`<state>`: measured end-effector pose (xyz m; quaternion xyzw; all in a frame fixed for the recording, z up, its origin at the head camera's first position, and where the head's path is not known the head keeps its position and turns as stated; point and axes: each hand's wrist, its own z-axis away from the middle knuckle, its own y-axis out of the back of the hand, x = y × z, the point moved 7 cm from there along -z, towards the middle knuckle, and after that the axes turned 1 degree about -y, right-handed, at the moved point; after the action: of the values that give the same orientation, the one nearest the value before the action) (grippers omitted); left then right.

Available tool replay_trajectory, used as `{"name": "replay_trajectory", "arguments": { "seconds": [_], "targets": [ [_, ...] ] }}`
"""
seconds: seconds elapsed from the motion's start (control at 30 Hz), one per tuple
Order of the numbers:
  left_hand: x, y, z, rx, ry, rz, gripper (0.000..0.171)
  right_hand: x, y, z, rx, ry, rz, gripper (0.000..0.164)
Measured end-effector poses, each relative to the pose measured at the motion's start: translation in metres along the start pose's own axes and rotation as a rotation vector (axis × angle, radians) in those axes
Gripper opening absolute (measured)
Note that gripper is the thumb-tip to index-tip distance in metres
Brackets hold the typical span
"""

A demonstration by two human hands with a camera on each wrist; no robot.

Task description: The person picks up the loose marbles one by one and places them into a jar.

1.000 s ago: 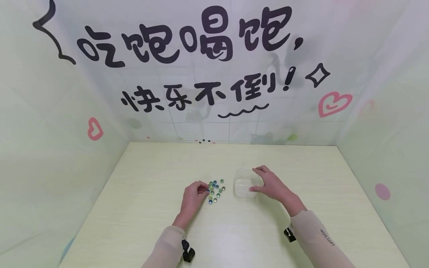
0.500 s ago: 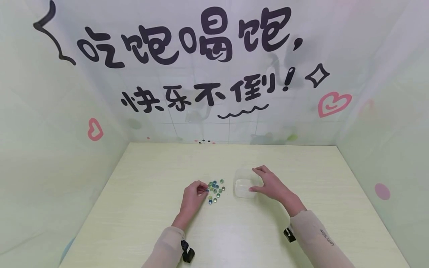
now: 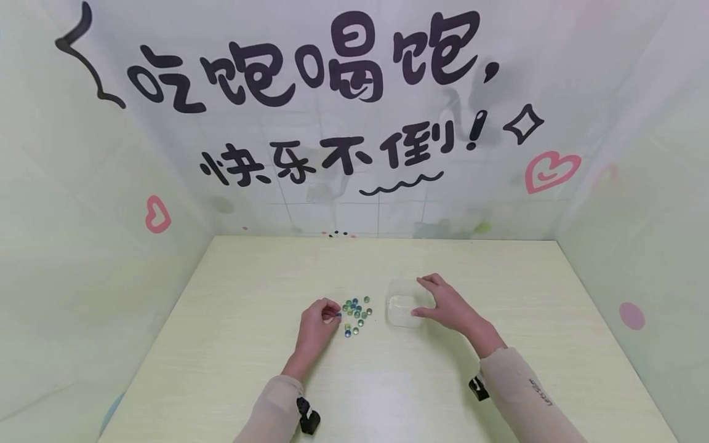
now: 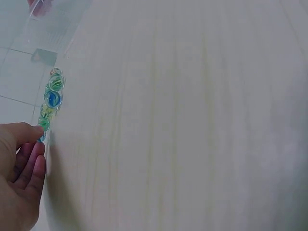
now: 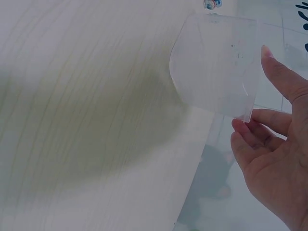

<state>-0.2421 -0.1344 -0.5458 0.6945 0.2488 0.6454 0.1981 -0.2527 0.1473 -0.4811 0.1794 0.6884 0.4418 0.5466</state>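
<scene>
A pale table (image 3: 266,271) carries marbles (image 3: 357,314), clear container (image 3: 402,312).

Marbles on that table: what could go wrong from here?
The loose marbles might roll off across the table if the left hand knocks them. The blue marble could slip, since it seems pinched just between thumb and fingers. And the clear box, held at one side by the right hand, might shift if bumped.

On the tabletop (image 3: 376,381), marbles (image 3: 360,322) lie between my left fingers (image 4: 24,131) and the box (image 3: 401,312), my right fingers (image 5: 272,119) at its right; wall (image 3: 354,216) behind.
</scene>
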Motion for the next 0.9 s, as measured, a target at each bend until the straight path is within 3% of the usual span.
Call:
{"name": "replay_trajectory", "arguments": {
  "seconds": [0.9],
  "targets": [
    [0.017,0.005,-0.002,0.031,-0.036,0.049,0.021,0.000,-0.002,0.001,0.005,0.006,0.000,0.075]
  ]
}}
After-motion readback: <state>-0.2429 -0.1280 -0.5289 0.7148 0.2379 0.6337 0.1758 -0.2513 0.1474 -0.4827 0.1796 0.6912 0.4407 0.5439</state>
